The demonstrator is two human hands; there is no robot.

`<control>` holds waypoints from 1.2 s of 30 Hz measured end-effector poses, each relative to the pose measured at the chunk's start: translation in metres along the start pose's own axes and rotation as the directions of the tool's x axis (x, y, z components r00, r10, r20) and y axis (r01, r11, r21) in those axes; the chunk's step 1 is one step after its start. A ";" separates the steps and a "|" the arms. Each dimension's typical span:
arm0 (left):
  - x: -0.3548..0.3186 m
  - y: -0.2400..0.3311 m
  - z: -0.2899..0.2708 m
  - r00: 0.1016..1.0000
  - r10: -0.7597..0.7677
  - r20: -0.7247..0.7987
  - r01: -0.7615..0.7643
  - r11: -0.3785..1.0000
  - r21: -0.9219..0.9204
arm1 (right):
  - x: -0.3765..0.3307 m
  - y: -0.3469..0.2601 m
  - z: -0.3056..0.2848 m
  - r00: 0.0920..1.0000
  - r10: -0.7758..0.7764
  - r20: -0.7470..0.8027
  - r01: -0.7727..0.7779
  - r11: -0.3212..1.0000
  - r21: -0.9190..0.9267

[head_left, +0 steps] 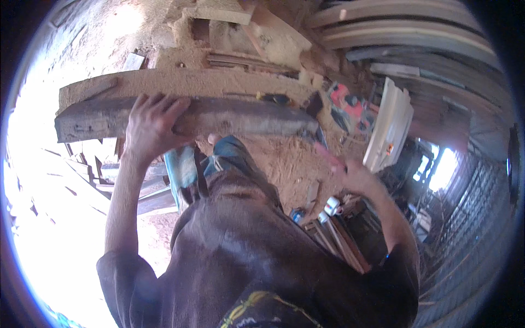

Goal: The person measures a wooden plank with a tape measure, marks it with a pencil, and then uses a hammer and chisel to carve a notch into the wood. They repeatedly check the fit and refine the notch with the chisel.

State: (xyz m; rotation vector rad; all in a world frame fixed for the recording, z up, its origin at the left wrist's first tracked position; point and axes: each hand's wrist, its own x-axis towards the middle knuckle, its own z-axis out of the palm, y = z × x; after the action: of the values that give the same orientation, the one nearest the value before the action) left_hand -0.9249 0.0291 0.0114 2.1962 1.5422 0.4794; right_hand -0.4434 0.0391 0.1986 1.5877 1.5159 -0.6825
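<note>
A long rough wooden beam (240, 117), grey-brown and dusted with sawdust, lies across the upper middle of the view. My left hand (152, 123) grips its near edge, fingers spread over the top face. My right hand (353, 174) hangs out to the right, away from the beam, closed around a thin pink stick-like thing (328, 153), likely a pencil. My dark shirt fills the lower middle.
Sawdust covers the ground and a workbench (180, 82) behind the beam. An orange power tool (350, 109) and a white corrugated sheet (391, 128) lie at the right. Stacked planks (394, 33) sit at the top right. Wood strips and white rolls (332, 206) lie below my right hand.
</note>
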 end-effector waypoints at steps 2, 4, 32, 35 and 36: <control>0.003 -0.001 0.004 1.000 -0.013 -0.005 0.013 1.000 -0.023 | 0.007 -0.008 -0.027 0.984 0.120 0.133 -0.115 0.992 -0.046; 0.004 0.003 0.002 1.000 -0.005 0.009 0.006 1.000 -0.028 | -0.011 -0.016 -0.029 0.992 0.077 0.101 -0.077 0.997 0.002; -0.002 0.010 0.005 0.997 0.018 -0.078 -0.005 0.986 0.169 | -0.037 0.034 0.024 0.957 -0.098 -0.272 0.133 0.984 0.115; 0.000 0.007 0.008 0.993 0.058 -0.101 -0.038 0.982 0.187 | -0.039 0.025 0.027 0.915 -0.147 -0.376 0.173 0.984 0.035; -0.001 0.006 0.007 0.995 0.053 -0.089 -0.037 0.983 0.182 | -0.039 0.019 0.028 0.909 -0.153 -0.388 0.177 0.984 0.028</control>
State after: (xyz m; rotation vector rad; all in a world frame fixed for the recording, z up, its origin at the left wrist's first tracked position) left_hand -0.9170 0.0252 0.0086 2.3799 1.6452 0.4799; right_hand -0.4262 -0.0041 0.2206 1.7269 1.9513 -0.5329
